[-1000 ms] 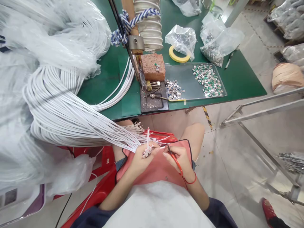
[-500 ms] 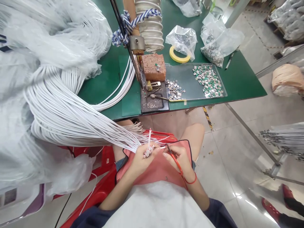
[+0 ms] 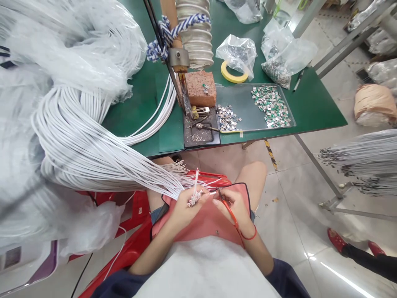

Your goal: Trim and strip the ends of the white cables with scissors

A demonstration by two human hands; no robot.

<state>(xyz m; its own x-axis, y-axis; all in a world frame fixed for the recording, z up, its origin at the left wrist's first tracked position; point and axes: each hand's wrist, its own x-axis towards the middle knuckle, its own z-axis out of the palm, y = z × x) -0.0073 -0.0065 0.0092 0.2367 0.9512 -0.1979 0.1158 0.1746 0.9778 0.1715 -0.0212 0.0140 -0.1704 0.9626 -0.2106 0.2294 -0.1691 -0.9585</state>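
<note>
My left hand point(image 3: 185, 207) is closed around a thick bundle of white cables point(image 3: 136, 163) that runs in from the left. Short red and white wire ends point(image 3: 194, 198) stick out of its fist, and one cable end point(image 3: 197, 180) points upward. My right hand point(image 3: 237, 203) grips a small hand tool with red handles point(image 3: 230, 212) and dark jaws; its exact kind is hard to make out. The jaws meet the tip of a single cable point(image 3: 212, 193) held out between both hands, above a pink apron point(image 3: 214, 223).
On the green table point(image 3: 322, 107) are a soldering stand point(image 3: 186, 99), a brick point(image 3: 200, 87), a tray point(image 3: 245, 107) with small metal connectors, yellow tape point(image 3: 233, 78) and plastic bags point(image 3: 237, 49). Plastic-wrapped cables point(image 3: 77, 45) fill the left. A cable rack point(image 3: 359, 155) and a person's red shoes point(image 3: 336, 240) are at right.
My hands have hardly moved and keep their holds. At right, the rack of cables has shifted left, closer to the table, and the person's feet beside it have moved left too.
</note>
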